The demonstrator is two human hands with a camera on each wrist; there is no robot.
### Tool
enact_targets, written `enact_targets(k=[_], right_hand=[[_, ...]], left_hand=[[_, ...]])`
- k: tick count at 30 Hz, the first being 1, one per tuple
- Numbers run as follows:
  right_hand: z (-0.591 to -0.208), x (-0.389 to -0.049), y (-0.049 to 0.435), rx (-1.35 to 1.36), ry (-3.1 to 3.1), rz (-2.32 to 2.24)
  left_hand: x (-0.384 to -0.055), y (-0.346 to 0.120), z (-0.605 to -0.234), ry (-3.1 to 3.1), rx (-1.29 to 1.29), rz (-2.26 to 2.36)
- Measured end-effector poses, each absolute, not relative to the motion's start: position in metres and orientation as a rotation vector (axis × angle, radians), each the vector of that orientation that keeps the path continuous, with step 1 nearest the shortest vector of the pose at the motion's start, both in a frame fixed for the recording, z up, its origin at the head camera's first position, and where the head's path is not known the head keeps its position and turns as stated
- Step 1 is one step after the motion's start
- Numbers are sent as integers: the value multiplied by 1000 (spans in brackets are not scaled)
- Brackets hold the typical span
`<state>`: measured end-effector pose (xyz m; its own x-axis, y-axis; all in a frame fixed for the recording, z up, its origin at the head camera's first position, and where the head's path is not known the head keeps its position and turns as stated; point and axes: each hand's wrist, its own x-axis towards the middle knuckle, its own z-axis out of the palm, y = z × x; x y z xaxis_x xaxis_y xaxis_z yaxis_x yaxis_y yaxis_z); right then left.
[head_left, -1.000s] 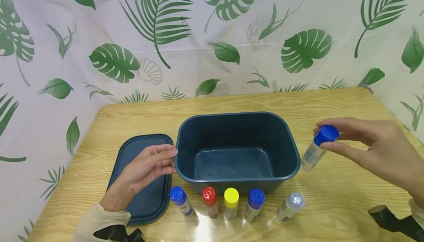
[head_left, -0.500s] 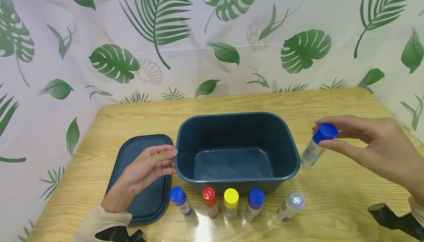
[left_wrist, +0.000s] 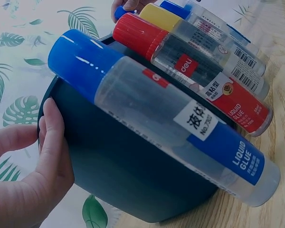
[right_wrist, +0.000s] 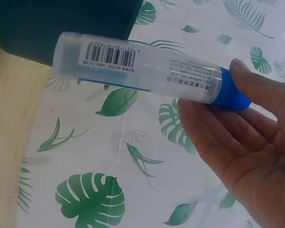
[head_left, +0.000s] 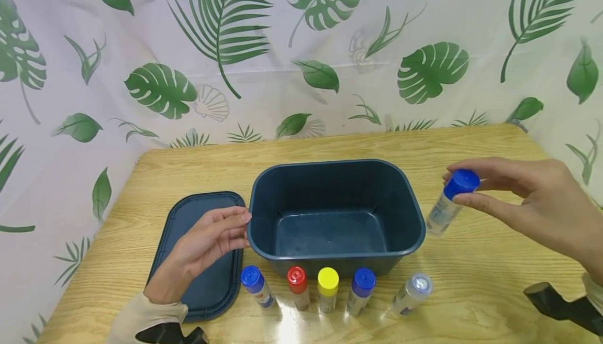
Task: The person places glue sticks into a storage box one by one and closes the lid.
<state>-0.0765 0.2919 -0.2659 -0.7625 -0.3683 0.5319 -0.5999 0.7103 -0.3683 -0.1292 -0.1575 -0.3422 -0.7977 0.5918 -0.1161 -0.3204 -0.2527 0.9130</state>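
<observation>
My right hand (head_left: 527, 197) pinches a clear liquid glue bottle (right_wrist: 147, 71) by its blue cap, thumb on one side and fingers on the other. The bottle tilts beside the right wall of a dark blue plastic bin (head_left: 330, 257). At the bin's left end my left hand (head_left: 212, 236) touches the outer wall near the rim, fingers fairly straight. In front of the bin stand more glue bottles: a blue-capped one (left_wrist: 180, 128), a red-capped one (left_wrist: 199, 76), a yellow-capped one (head_left: 328, 289), another blue-capped one (head_left: 361, 291) and a clear-capped one (head_left: 412, 294).
A dark blue lid (head_left: 212, 281) lies flat on the wooden table (head_left: 471, 302), left of the bin and partly under my left forearm. Behind the table hangs a white cloth (head_left: 264, 71) with green leaves. The bin's inner floor shows bare.
My right hand has risen slightly and moved a little away from me, carrying the blue-capped glue bottle. My left hand keeps its place at the bin.
</observation>
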Motion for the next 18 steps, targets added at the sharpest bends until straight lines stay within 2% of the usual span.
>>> enact_targets(k=[11, 18], right_hand=[[-256, -77, 291, 796, -2454, 751], [-250, -76, 291, 734, -2460, 744]], left_hand=[[-129, -157, -344, 1427, 342, 2090], [-129, -157, -344, 1422, 351, 2092]])
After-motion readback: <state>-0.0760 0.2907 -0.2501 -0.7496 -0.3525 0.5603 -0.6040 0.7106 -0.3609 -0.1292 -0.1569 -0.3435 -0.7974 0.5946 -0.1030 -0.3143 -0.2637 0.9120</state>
